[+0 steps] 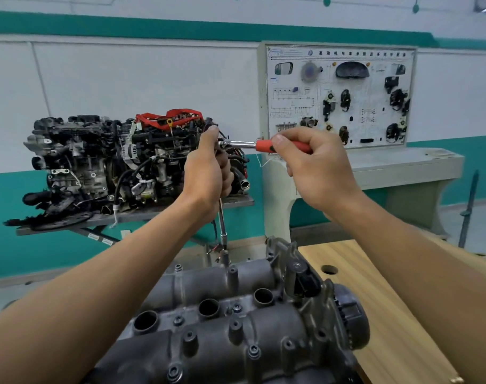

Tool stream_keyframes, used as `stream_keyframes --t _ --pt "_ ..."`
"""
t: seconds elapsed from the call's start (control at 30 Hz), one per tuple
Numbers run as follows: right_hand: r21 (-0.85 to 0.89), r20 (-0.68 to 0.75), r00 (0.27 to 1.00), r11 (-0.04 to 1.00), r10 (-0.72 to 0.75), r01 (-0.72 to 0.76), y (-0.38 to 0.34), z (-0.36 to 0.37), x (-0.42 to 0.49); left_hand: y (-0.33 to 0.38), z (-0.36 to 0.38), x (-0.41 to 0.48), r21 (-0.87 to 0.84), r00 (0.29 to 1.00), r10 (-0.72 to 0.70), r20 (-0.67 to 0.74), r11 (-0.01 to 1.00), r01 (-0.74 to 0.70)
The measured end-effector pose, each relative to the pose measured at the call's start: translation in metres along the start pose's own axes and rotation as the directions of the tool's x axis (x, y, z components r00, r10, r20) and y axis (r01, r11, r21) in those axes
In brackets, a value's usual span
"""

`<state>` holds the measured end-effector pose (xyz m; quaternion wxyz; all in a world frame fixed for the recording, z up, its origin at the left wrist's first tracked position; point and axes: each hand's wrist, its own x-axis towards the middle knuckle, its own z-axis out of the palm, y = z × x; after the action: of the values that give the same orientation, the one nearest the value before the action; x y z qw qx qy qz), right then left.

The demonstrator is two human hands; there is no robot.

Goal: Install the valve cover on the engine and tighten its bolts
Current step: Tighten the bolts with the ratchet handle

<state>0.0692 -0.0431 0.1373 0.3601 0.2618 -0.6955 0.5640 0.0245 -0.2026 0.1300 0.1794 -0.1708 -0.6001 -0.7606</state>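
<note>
Gripping the ratchet's red handle (265, 146) above the valve cover (236, 317), the right hand (314, 167) is curling round it (thumb on top); the left hand (208, 173) is clasping the extension bar (222, 220), which is reaching down to the cover's far edge, left of the wooden bench (388, 300).

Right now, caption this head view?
Left hand holds the ratchet's long extension down at the valve cover; right hand grips its red handle.
</note>
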Motion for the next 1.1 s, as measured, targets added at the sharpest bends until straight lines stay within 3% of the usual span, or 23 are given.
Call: stream_keyframes --t 0.47,0.7,0.9,1.0,1.1 --pt "-0.015 0.025 1.0 1.0 0.011 -0.01 0.01 0.005 -0.006 -0.012 -0.004 0.001 -0.003 0.999 -0.04 -0.021 0.999 0.04" --pt "0.039 -0.072 0.985 0.987 -0.155 0.158 -0.001 0.017 -0.025 -0.014 -0.002 0.004 -0.003 0.998 -0.059 0.008 0.998 0.059" --pt "0.076 -0.058 0.976 0.974 -0.21 0.214 0.003 0.021 -0.027 -0.015 -0.005 0.005 -0.007 0.996 -0.068 0.049 0.998 0.069" --pt "0.111 -0.058 0.995 0.99 -0.083 0.089 0.021 0.014 -0.011 -0.013 -0.01 0.009 -0.008 0.984 -0.113 0.139 0.993 0.115" --pt "0.186 -0.067 0.949 0.938 0.309 -0.293 0.048 0.009 0.017 -0.012 -0.01 0.01 0.023 0.948 -0.149 0.281 0.989 0.148"
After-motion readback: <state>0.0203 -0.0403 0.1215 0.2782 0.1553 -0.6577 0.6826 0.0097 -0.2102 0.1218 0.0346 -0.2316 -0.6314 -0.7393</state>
